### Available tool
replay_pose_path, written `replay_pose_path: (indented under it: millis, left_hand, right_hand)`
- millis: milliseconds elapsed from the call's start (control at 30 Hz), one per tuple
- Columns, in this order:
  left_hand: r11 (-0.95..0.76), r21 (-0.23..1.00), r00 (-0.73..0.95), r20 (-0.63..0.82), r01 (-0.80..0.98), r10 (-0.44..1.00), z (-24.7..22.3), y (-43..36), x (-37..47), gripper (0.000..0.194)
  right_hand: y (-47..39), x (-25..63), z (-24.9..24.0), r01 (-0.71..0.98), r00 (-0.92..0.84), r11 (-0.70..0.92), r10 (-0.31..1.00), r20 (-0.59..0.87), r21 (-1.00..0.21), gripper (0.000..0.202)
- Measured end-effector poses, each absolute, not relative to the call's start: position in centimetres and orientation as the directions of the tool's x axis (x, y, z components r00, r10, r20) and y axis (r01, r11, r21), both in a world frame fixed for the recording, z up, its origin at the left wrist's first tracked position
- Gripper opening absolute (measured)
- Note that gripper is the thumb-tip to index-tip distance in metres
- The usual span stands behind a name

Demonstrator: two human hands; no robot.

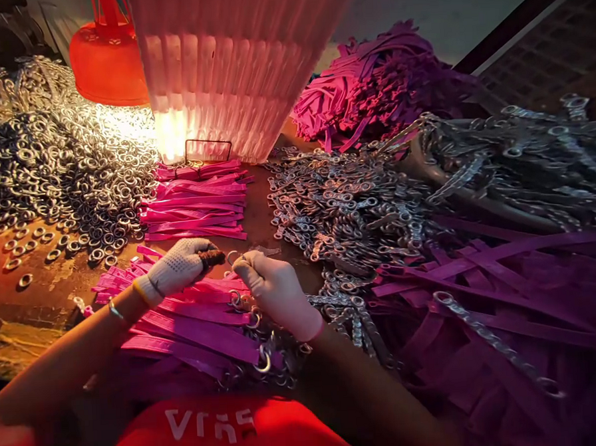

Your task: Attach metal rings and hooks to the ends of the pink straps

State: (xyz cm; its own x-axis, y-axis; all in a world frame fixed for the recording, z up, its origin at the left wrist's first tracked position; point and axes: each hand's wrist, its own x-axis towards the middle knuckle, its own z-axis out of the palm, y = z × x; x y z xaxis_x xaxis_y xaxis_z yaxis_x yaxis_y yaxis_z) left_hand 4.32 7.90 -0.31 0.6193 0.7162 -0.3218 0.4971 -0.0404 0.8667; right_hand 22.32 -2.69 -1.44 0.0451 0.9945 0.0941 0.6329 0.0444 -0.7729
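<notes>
My left hand (183,265), in a dotted white glove with dark brown fingertips, is closed in a pinch. Whatever lies between those fingers is hidden. Facing it, my right hand (279,287) wears a plain white glove and pinches a metal ring (232,258). A small space separates the two hands. Beneath them lies a bundle of pink straps (193,318), several with metal rings (262,361) at their right ends. Just beyond my hands, more pink straps (194,202) are laid in rows.
A heap of metal rings (69,162) spreads at the left under a red lamp (107,66). A corrugated translucent sheet (220,67) stands behind. Twisted metal links (347,200) pile at the right, with purple straps (506,292) nearer and a pink strap pile (371,86) at the back.
</notes>
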Motion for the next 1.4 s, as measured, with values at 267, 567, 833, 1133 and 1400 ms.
replay_pose_path:
  millis: [267,567,833,1133,1400]
  left_hand:
    - [-0.584,0.369,0.655,-0.1,0.723,0.749,-2.9,16.0,13.2,0.03]
    - [-0.538,0.197,0.57,-0.175,0.819,0.803,-4.0,15.4,19.0,0.034]
    - [-0.645,0.195,0.669,-0.1,0.739,0.736,-0.7,12.9,14.5,0.028]
    - [0.196,0.862,0.529,-0.45,0.467,0.72,3.9,3.4,3.3,0.033]
    - [0.06,0.879,0.538,-0.341,0.472,0.771,2.7,0.2,1.6,0.031]
  right_hand:
    - [-3.8,23.8,-2.8,0.447,0.146,-0.084,0.989,-0.02,-0.89,0.035]
    - [-6.2,23.9,-1.6,0.199,0.162,-0.083,0.985,-0.05,-0.976,0.034]
    - [-7.0,23.9,-1.2,0.304,0.206,-0.053,0.979,0.011,-0.951,0.034]
    - [-4.6,21.4,0.2,0.764,-0.079,0.214,0.967,0.241,-0.609,0.024]
    - [-6.3,18.8,0.5,0.943,-0.26,0.295,0.943,0.209,-0.155,0.023]
